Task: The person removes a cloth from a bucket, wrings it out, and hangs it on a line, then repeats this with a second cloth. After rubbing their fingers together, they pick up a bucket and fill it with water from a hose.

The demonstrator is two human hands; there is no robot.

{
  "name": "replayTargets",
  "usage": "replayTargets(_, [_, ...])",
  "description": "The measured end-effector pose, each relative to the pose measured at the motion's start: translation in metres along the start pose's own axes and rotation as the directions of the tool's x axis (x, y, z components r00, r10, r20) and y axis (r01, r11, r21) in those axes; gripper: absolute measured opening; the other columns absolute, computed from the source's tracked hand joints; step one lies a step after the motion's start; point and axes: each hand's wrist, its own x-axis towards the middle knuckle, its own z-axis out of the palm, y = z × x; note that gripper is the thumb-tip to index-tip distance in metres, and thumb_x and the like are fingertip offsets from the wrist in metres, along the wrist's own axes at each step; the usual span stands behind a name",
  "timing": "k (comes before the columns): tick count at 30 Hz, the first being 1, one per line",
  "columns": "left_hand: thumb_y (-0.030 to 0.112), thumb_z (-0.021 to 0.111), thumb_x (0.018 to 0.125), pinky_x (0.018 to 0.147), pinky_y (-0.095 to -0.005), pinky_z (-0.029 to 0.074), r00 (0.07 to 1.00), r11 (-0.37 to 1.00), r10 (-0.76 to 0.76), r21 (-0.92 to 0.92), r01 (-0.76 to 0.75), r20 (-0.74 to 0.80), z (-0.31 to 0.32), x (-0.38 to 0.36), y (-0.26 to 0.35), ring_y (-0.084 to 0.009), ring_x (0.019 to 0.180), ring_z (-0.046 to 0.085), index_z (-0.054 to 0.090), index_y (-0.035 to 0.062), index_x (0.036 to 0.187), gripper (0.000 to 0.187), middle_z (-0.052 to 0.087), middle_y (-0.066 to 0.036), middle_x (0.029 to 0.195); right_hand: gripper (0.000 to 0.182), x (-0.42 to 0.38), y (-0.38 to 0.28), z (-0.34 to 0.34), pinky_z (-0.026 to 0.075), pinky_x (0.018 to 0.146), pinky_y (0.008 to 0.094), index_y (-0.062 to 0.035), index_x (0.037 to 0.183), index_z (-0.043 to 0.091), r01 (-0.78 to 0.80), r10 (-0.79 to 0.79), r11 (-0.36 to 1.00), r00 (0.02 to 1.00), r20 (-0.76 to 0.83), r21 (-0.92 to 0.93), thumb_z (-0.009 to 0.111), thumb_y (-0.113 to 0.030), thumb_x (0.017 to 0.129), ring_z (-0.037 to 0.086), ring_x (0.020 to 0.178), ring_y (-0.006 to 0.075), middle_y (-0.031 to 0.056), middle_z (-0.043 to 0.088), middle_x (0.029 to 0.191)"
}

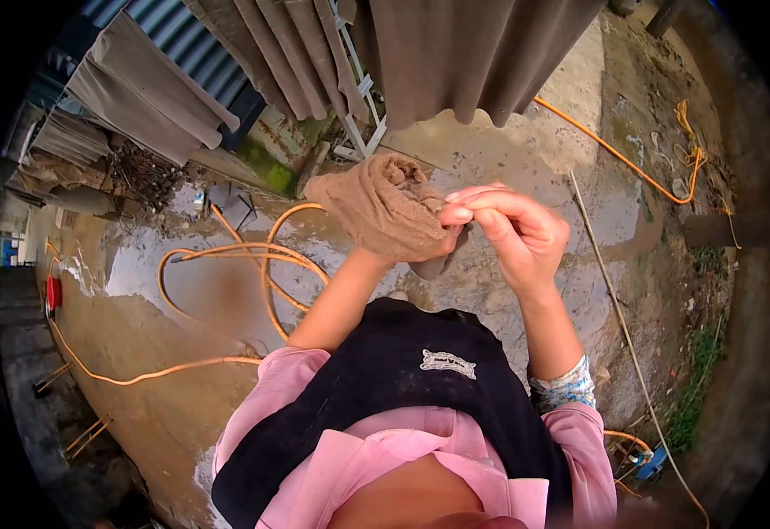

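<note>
Carrying brown cloth (371,207) bunched over left hand (378,259), cannot tell grip underneath; pinching fingers (495,202) of right hand (528,231) together at cloth's edge.

The person wears a pink shirt (583,450) with a wide open collar (336,472) of the same pink, its points spread left and right at the near side. Over it lies a black apron (385,357), its neckline curving down in front. A pale, wavy-edged label (447,364) with dark lettering marks its chest. A patterned cuff (565,386), white and blue, shows beyond the right pink sleeve (583,421).
</note>
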Motion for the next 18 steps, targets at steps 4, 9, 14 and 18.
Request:
replayTargets(4, [0.011,0.066,0.067,0.064,-0.0320,0.036,0.998,0.995,0.060,0.078,-0.060,0.011,0.000,-0.001,0.001,-0.0204,0.068,0.044,0.048,0.0229,0.100,0.040,0.046,-0.001,0.074,0.010,-0.002,-0.006,-0.003,0.053,0.074,0.0316,0.0085,0.093,0.062,-0.054,0.050,0.995,0.998,0.041,0.089,0.058,0.001,0.087,0.065,0.082,0.0220,0.0174,0.066,0.092])
replayTargets(9, [0.016,0.064,0.072,0.064,-0.0311,0.036,0.999,0.985,0.048,0.164,-0.047,-0.001,0.002,-0.013,-0.007,-0.0189,0.066,0.044,0.053,0.0247,0.102,0.033,0.046,-0.001,0.071,0.014,-0.006,-0.012,0.000,0.053,0.075,0.0328,0.0099,0.098,0.060,-0.223,0.230,0.938,0.973,0.004,0.267,0.058,0.000,0.088,0.065,0.081,0.0221,0.0194,0.065,0.095])
replayTargets(14, [0.021,0.069,0.066,0.049,-0.0297,0.035,0.943,0.944,-0.297,-0.103,0.314,0.151,-0.005,-0.034,-0.013,-0.0165,0.054,0.046,0.057,0.0121,0.074,0.017,0.053,0.000,0.067,0.010,-0.024,-0.015,0.009,0.053,0.081,0.0344,0.0086,0.093,0.061,-0.113,0.172,0.952,0.966,-0.193,0.283,0.061,0.004,0.084,0.065,0.087,0.0227,0.0199,0.066,0.095])
replayTargets(18, [0.022,0.070,0.062,0.052,-0.0283,0.038,0.987,0.985,0.128,0.101,-0.138,0.096,-0.028,0.007,0.013,-0.0156,0.056,0.050,0.056,0.0166,0.090,0.031,0.057,0.000,0.075,0.009,-0.029,-0.020,0.014,0.050,0.086,0.0367,0.0073,0.089,0.061,-0.003,0.049,0.977,0.976,-0.214,0.211,0.063,0.008,0.080,0.064,0.092,0.0237,0.0189,0.066,0.092])
